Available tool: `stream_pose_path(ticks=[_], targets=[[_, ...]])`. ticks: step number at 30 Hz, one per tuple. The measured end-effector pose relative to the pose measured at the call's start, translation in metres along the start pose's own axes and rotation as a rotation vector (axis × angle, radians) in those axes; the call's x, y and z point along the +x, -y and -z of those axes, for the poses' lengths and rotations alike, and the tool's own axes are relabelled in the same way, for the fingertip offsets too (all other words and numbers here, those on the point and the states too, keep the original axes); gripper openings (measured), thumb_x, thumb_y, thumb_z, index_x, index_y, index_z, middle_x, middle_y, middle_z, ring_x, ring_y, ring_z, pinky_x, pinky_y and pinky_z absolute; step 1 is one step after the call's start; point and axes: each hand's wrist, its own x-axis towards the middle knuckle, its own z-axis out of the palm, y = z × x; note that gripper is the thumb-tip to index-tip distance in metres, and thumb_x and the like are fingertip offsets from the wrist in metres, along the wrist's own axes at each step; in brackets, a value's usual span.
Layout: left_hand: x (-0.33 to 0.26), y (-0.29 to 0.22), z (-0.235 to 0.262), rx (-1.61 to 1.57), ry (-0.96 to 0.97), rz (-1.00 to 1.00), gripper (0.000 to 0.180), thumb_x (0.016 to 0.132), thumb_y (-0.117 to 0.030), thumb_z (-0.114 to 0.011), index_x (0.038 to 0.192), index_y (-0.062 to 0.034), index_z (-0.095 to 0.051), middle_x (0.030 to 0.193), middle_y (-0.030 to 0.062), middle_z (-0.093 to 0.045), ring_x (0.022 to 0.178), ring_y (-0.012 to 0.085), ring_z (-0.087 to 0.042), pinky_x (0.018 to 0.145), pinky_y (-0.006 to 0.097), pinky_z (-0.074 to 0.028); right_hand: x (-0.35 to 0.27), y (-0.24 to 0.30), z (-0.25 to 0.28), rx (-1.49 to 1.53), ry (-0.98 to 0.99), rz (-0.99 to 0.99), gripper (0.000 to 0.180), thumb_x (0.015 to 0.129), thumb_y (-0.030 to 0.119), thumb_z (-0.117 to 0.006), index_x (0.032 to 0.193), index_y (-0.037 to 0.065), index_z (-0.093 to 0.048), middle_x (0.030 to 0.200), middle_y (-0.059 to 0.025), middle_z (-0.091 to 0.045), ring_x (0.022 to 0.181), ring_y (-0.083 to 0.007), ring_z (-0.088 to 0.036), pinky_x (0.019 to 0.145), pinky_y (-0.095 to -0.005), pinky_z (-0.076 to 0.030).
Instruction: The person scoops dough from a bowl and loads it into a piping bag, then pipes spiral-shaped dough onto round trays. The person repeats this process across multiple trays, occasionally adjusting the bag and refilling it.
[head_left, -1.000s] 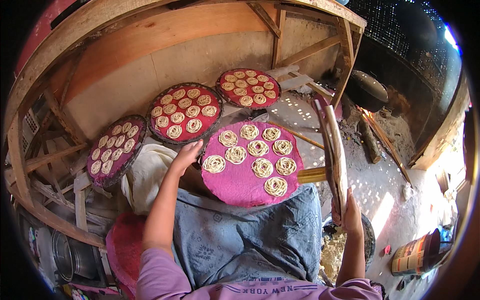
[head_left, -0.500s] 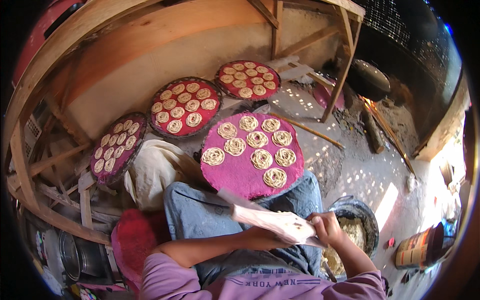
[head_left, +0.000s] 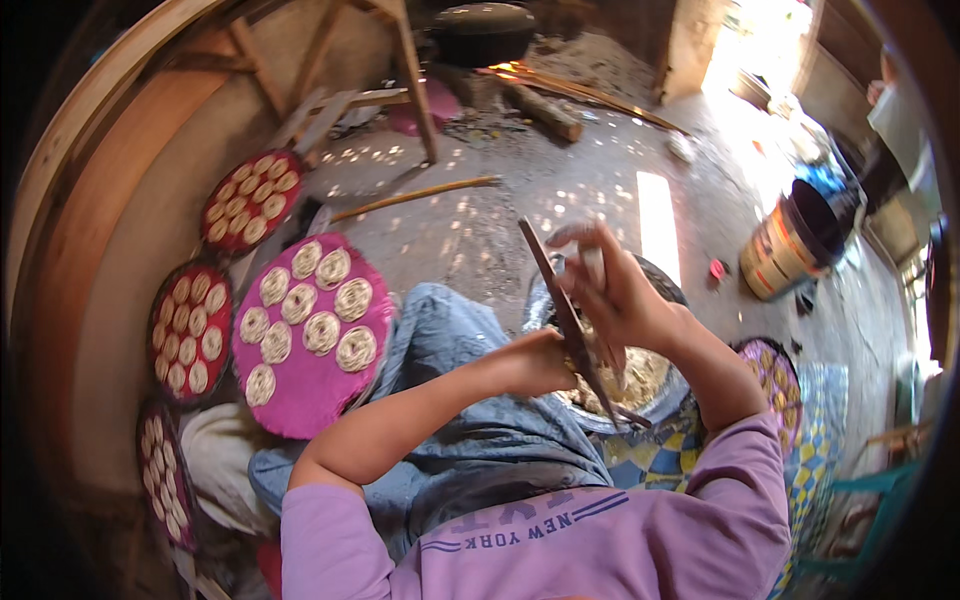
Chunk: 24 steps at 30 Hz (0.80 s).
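L hand (head_left: 535, 362) gripped lower edge of thin flat board (head_left: 570, 322), held on edge over metal basin (head_left: 640, 385) of pale shreds. R hand (head_left: 615, 290) closed on board's far face. Left of grip: pink round tray (head_left: 310, 385) w/ noodle coils on lap; beyond it, dirt floor (head_left: 480, 225), sunlit patches.

**Flat board brought over the bowl; view swung right**

1.0 s ago: left hand (head_left: 535, 362) rested at the edge of the pink tray (head_left: 310, 335); right hand (head_left: 615, 290) held the flat board (head_left: 568, 320) upright out to the side. 0.5 s ago: board carried in front of the body, lying flat, both hands meeting at it. Now: board stands on edge over the metal bowl (head_left: 640, 385) of pale shreds, left hand at its near face, right hand at its far face, fingers spread. Head turned right: trays shifted to the left of the frame, bucket (head_left: 790, 240) and sunlit doorway newly visible
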Motion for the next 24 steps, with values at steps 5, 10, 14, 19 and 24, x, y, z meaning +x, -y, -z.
stream_pose_path(ticks=[5, 10, 14, 19, 24], targets=[[-0.001, 0.022, 0.011, 0.635, -0.35, 0.066, 0.018, 0.077, -0.018, -0.068, 0.092, -0.0093, -0.069, 0.086, 0.0175, -0.068, 0.08, 0.0338, -0.067, 0.071, 0.042, -0.053, -0.047, -0.077, 0.077, 0.466, -0.501, -0.3, 0.018, 0.099, 0.022, -0.052, 0.111, 0.011, -0.045, 0.063, 0.0027, -0.044, 0.046, -0.0029, -0.04, 0.037, -0.0202, -0.031], [0.011, 0.057, 0.006, -0.115, -0.629, -0.004, 0.031, 0.085, -0.017, -0.071, 0.111, -0.0019, -0.063, 0.096, 0.0031, -0.067, 0.088, 0.014, -0.062, 0.08, 0.032, -0.049, -0.118, -0.128, 0.096, 0.721, -1.39, -0.234, 0.021, 0.103, 0.031, -0.044, 0.092, 0.013, -0.04, 0.059, 0.0045, -0.036, 0.042, -0.0046, -0.033, 0.036, -0.0202, -0.032], [0.045, 0.057, -0.033, -0.253, -0.686, -0.381, 0.05, 0.086, -0.013, -0.069, 0.13, -0.0009, -0.048, 0.128, 0.0091, -0.054, 0.121, 0.0187, -0.047, 0.104, 0.034, -0.035, -0.131, -0.16, 0.027, 1.128, -1.5, -0.466, 0.039, 0.103, 0.039, -0.036, 0.095, 0.002, -0.046, 0.079, -0.0148, -0.058, 0.077, -0.0262, -0.06, 0.079, -0.0401, -0.054], [0.054, 0.037, 0.007, -0.334, -1.109, -0.556, 0.021, 0.091, -0.022, -0.057, 0.105, -0.0088, -0.048, 0.096, 0.0039, -0.047, 0.088, 0.0141, -0.046, 0.085, 0.032, -0.042, -0.183, -0.182, -0.033, 0.554, -0.382, -1.11, 0.064, 0.1, 0.055, -0.031, 0.108, 0.003, -0.067, 0.115, -0.0124, -0.061, 0.11, -0.0281, -0.053, 0.093, -0.0437, -0.042], [0.055, 0.023, 0.08, -0.841, -0.722, -0.767, 0.023, 0.094, -0.035, -0.051, 0.091, -0.0139, -0.041, 0.083, 0.0017, -0.041, 0.076, 0.0131, -0.043, 0.075, 0.032, -0.043, -0.255, -0.192, -0.064, -0.967, 0.569, -0.95, 0.027, 0.085, 0.024, -0.053, 0.091, 0.008, -0.074, 0.094, -0.0204, -0.069, 0.092, -0.0327, -0.067, 0.078, -0.0391, -0.05]])
